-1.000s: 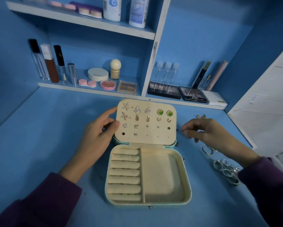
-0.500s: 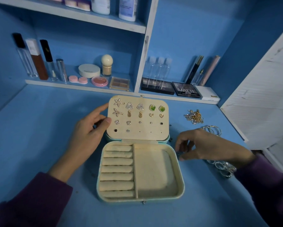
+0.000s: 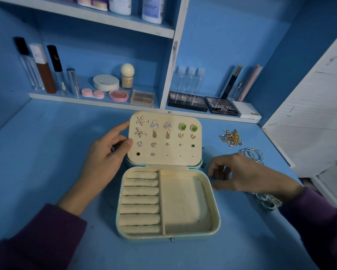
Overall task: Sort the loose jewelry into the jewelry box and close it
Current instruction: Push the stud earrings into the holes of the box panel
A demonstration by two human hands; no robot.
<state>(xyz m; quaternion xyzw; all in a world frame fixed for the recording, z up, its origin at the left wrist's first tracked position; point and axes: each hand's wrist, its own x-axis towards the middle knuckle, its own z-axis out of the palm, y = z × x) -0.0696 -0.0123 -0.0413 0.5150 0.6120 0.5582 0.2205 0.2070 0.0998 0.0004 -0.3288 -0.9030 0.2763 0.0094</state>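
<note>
Blue desk (image 3: 47, 152): left hand (image 3: 103, 160) pinches jewelry box lid (image 3: 175, 151); right hand (image 3: 247, 174) curled beside box, grasp unclear.

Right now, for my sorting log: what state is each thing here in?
jewelry box: open.
lid: raised, earrings pinned in, some holes vacant.
ring rolls: empty.
side compartment: empty.
left hand: grips the lid's left edge.
right hand: fingers curled beside the box; hold unclear.
chains: loose, tangled.
bangles: loose, outside the box.
rings: loose, partly hidden.
</note>
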